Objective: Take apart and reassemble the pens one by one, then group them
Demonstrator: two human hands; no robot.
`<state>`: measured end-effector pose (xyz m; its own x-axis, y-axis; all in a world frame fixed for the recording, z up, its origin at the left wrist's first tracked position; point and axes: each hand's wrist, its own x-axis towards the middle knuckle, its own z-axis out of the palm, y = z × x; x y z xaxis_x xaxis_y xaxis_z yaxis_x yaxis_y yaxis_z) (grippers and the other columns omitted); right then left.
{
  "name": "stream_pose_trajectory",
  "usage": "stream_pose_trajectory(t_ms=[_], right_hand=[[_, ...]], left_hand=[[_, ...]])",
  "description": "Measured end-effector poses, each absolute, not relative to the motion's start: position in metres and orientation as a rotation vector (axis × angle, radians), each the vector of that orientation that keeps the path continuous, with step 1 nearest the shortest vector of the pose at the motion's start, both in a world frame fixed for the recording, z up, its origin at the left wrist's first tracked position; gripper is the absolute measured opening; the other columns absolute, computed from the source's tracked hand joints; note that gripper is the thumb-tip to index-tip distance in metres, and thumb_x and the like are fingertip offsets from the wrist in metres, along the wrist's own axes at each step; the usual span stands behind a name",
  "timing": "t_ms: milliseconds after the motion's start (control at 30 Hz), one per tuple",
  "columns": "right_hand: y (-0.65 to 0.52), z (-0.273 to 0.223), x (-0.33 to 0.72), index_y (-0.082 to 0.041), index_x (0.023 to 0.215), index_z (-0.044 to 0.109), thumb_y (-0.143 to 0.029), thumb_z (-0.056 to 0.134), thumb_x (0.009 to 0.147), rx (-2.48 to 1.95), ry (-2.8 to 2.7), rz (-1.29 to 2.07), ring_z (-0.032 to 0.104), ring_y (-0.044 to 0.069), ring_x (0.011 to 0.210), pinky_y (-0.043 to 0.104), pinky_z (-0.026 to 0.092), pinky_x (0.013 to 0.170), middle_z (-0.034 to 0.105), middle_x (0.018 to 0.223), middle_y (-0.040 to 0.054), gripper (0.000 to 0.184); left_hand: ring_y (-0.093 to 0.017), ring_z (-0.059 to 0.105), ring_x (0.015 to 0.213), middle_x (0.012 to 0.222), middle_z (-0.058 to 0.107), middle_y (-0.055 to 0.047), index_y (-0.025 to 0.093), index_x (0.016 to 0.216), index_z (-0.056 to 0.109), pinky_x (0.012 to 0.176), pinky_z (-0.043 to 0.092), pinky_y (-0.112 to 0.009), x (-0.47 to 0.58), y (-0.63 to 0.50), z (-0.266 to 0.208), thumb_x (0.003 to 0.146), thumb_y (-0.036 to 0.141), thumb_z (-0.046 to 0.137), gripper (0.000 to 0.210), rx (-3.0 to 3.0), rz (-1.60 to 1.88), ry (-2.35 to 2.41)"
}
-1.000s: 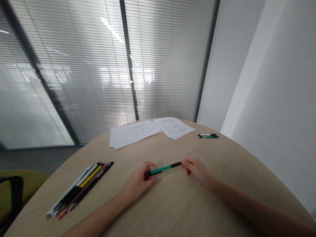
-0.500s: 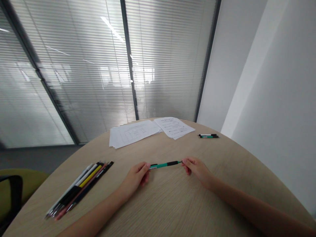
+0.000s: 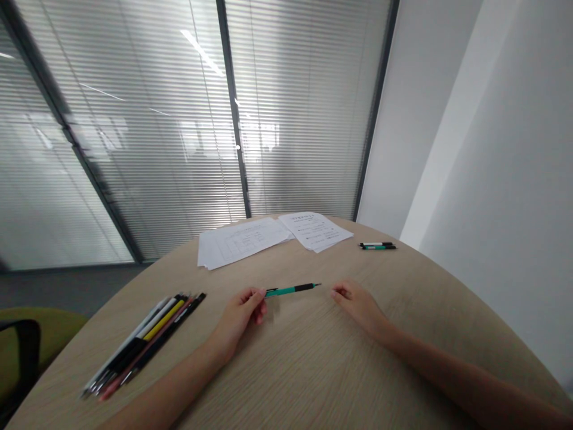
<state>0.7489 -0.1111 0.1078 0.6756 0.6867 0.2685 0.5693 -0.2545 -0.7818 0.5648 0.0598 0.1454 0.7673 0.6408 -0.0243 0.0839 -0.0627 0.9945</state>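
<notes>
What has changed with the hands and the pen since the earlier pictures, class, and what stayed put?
The right hand has let go of the green-and-black pen, whose tip now stands clear. The left hand, pinching the clip end, has drawn it leftward. The printed sheets, the two pens at the far right and the row of pens at the left stayed put.

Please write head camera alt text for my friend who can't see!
The left hand holds a green-and-black pen; the right hand is near its tip, not touching. Papers and more pens lie on the table.
</notes>
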Motion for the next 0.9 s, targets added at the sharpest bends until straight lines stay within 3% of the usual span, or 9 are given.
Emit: stream_pose_trajectory(t_ms=[100,433,667,900], right_hand=[[-0.112,0.107,0.748,-0.02,0.07,0.06,-0.019,0.055,0.067,-2.005,-1.079,0.078,0.051,0.02,0.082,0.034,0.036,0.079,0.057,0.08,0.0045,0.006],[-0.112,0.107,0.749,-0.019,0.085,0.058,-0.003,0.043,0.066,-2.031,-1.12,0.007,0.052,0.018,0.087,0.032,0.039,0.08,0.058,0.089,0.0052,0.03],[-0.115,0.119,0.736,-0.024,0.097,0.056,-0.022,0.042,0.081,-1.837,-1.293,-0.125,0.05,0.018,0.094,0.034,0.036,0.085,0.057,0.096,0.0044,0.022],[-0.116,0.119,0.732,-0.022,0.08,0.059,-0.017,0.049,0.077,-1.864,-1.471,-0.227,0.052,0.017,0.084,0.033,0.038,0.078,0.058,0.083,0.0032,0.012]], left_hand=[[-0.007,0.041,0.04,0.049,0.05,0.004,0.015,0.057,0.049,0.041,0.028,-0.02,0.565,0.062,0.145,0.069,0.043,0.052,0.031,1.595,0.51,0.612],[-0.007,0.039,0.039,0.048,0.049,0.004,0.015,0.055,0.049,0.04,0.027,-0.019,0.565,0.063,0.144,0.068,0.045,0.053,0.032,1.602,0.492,0.591],[-0.007,0.039,0.038,0.048,0.049,0.004,0.016,0.055,0.049,0.04,0.026,-0.02,0.565,0.058,0.151,0.062,0.046,0.055,0.031,1.642,0.474,0.629],[-0.006,0.039,0.037,0.047,0.049,0.006,0.016,0.058,0.049,0.041,0.028,-0.019,0.566,0.057,0.15,0.06,0.044,0.058,0.029,1.634,0.449,0.616]])
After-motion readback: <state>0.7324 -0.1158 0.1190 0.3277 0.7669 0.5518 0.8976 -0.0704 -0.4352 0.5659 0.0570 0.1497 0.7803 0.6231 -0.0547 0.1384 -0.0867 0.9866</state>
